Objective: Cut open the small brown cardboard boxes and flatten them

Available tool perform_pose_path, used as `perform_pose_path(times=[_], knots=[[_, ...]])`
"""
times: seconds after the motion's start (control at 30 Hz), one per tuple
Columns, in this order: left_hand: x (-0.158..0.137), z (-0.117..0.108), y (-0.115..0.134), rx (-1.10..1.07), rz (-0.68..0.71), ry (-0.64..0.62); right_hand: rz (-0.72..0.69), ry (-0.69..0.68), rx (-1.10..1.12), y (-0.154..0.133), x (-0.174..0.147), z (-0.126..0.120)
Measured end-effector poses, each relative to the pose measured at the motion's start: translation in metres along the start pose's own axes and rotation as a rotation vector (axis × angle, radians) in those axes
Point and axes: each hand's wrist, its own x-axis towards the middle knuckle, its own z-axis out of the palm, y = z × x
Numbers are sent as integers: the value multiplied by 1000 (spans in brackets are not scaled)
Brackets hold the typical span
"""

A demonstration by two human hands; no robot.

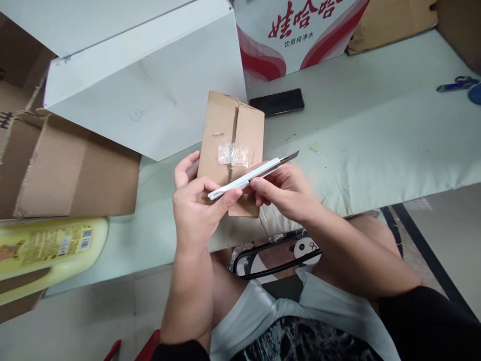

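A white utility knife [246, 179] is held between my two hands, its dark blade out and pointing up to the right. My left hand [201, 205] is closed, pinching the knife's rear end between thumb and index finger. Its other fingers are by the left edge of a small brown cardboard box [250, 125]. My right hand [287, 190] grips the handle nearer the blade, the thumb resting along its side. Behind the knife, the box shows a centre seam with a patch of clear tape across it; the hands and knife cover part of its lower end.
Beyond the box lies a black phone [278, 102] on the pale green tabletop [379, 125]. A white box [150, 95] and a red-and-white carton [293, 40] stand behind. At left are a cardboard box [82, 170] and a yellow bottle [56, 245]. Purple scissors [456, 84] lie far right.
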Motion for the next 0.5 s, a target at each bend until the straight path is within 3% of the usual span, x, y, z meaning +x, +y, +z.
perform_pose_path(times=[0.23,0.37,0.5], knots=[[1,-3,0,-20,101,-113,-59,105,39,4,-1,0],[2,-6,-5,-1,46,-104,-79,239,174,3,1,-3],[4,-9,-15,-24,-20,-69,-24,267,208,0,1,-7]])
